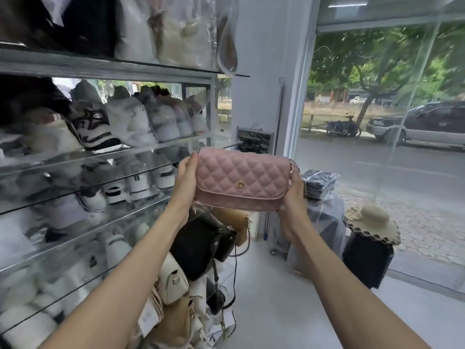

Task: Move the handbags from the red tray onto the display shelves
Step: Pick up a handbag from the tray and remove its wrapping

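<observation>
Pink handbag (242, 182) between left hand (186, 177), right hand (293, 195)

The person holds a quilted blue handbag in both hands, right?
No: the head view shows the handbag is pink, not blue. It is quilted, and the left hand and right hand both hold it.

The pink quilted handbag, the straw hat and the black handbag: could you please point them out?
Pink quilted handbag (241, 176): head view, centre of the quilted flap.
Straw hat (375, 215): head view, on the crown.
Black handbag (198, 245): head view, on its front panel.
</observation>
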